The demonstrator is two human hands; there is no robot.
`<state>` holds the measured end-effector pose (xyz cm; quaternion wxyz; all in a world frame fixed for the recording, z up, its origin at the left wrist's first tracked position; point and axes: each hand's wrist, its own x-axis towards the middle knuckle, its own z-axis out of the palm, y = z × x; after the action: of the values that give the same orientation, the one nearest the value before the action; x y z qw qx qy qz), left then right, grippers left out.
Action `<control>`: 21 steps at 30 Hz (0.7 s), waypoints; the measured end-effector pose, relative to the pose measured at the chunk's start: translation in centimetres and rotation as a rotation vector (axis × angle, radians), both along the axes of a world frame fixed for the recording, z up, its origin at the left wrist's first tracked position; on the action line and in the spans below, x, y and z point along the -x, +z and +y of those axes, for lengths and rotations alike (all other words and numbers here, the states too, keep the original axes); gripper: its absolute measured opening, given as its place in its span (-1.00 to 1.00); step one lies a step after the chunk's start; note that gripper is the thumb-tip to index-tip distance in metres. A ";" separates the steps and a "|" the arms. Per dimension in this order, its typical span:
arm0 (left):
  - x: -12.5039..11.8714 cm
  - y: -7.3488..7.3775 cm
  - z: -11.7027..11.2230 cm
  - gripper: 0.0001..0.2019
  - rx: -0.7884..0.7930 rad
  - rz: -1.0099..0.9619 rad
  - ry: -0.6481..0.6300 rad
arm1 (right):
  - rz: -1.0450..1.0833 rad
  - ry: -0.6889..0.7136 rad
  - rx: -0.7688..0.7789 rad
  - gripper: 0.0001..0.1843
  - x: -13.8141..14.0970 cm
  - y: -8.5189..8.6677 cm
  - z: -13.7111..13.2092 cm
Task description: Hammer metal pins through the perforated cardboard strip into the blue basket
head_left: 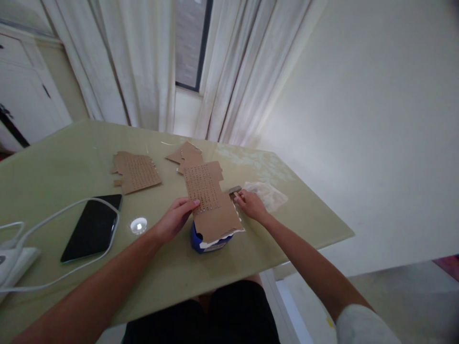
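Note:
A brown perforated cardboard piece (211, 200) lies on the table, its near end resting on a blue tub (201, 242). My left hand (175, 217) holds the piece's left edge, fingers curled against it. My right hand (251, 203) is at the piece's right edge, closed around a small grey tool (234, 190) that I cannot make out clearly.
A second perforated cardboard piece (138, 172) and smaller scraps (186, 153) lie farther back. A black phone (93, 227) with a white cable (53, 215), a small round white object (138, 225) and a clear plastic bag (267, 193) sit on the pale green table (71, 162).

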<state>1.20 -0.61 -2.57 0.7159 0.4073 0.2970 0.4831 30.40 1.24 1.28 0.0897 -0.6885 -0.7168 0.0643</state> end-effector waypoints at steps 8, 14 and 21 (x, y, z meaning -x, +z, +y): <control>0.2 1.3 -0.3 -0.59 0.031 -0.056 0.037 | -0.080 -0.061 0.020 -0.74 -0.3 -0.8 0.2; 0.6 1.6 -0.3 -0.61 -0.004 -0.061 0.065 | 0.050 -0.027 0.003 -0.80 -0.6 -0.5 -0.1; 1.1 1.7 -0.8 -0.55 -0.025 -0.061 0.015 | 0.550 0.072 0.055 -0.24 3.3 2.3 0.6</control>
<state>0.10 -1.44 -0.91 0.7160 0.3988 0.2721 0.5043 27.10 1.80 3.60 0.2596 -0.6215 -0.6876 0.2714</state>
